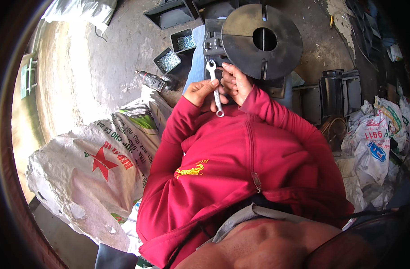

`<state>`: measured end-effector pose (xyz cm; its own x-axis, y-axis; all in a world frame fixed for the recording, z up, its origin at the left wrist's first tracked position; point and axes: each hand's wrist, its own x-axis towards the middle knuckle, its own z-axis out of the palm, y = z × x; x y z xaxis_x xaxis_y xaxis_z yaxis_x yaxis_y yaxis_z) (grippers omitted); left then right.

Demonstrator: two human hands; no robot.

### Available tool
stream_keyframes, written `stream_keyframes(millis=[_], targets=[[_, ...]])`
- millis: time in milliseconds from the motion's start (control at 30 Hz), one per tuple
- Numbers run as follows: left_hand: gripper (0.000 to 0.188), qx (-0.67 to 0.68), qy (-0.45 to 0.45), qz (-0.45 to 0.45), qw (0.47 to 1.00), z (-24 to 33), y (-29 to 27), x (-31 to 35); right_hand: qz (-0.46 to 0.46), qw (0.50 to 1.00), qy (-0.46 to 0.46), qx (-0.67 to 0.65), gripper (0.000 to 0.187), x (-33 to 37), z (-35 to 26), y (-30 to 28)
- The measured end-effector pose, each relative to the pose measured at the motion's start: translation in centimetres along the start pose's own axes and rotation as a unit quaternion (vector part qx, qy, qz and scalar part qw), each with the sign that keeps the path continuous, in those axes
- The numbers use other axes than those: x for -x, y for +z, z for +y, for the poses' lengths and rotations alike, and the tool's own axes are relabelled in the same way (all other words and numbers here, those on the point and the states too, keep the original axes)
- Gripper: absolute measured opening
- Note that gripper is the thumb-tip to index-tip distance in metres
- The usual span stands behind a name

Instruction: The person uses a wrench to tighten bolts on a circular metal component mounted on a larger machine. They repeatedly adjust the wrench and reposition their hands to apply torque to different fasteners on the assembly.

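My left hand (199,93) is closed round the middle of a silver combination wrench (216,96), thumb laid along its shank. The wrench's open-ended jaw points away from me, at a bolt on the near edge of a black bracket (212,32); I cannot tell whether the jaw grips it. The ring end points back toward my body. My right hand (239,85) is closed beside it, fingers curled and thumb and forefinger up against the bracket. What those fingers hold, if anything, is hidden. Joined to the bracket is a large black slotted disc (283,42) with a round central hole.
Left of the bracket, two black bins (184,32) (161,67) hold small metal fasteners. A power drill (152,80) lies on the floor near them. White printed sacks (79,166) (375,143) flank me on both sides. More black parts (334,94) stand at the right.
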<state>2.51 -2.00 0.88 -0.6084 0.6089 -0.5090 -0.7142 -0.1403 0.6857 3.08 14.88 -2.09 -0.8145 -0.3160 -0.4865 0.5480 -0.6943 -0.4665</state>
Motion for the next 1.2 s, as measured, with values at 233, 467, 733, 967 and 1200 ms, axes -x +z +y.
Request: stream_keyframes(millis=[233, 467, 733, 967, 1200], targets=[[0.042, 0.102, -0.041, -0.004, 0.994, -1.1, 1.8, -1.9, 0.023, 0.992, 0.124, -0.02, 0.038, 1.2, -1.6, 0.9], [0.042, 0.116, -0.041, -0.012, 0.992, -0.1, 2.2, -2.3, -0.286, 0.934, 0.135, -0.168, 0.044, -2.8, 2.4, -6.4], [0.03, -0.167, -0.027, 0.046, 0.985, 3.5, -2.9, 0.2, -0.014, 0.999, 0.008, -0.05, 0.032, 0.2, -0.1, -0.1], [0.03, -0.041, -0.014, 0.046, 0.998, 0.7, -0.1, -0.1, -0.021, 0.999, 0.008, -0.023, 0.038, -0.2, 0.4, -1.1], [0.039, 0.128, -0.009, 0.041, 0.991, 0.4, 2.7, -2.4, -0.099, 0.991, 0.072, -0.052, 0.037, -0.3, 0.0, -2.0]])
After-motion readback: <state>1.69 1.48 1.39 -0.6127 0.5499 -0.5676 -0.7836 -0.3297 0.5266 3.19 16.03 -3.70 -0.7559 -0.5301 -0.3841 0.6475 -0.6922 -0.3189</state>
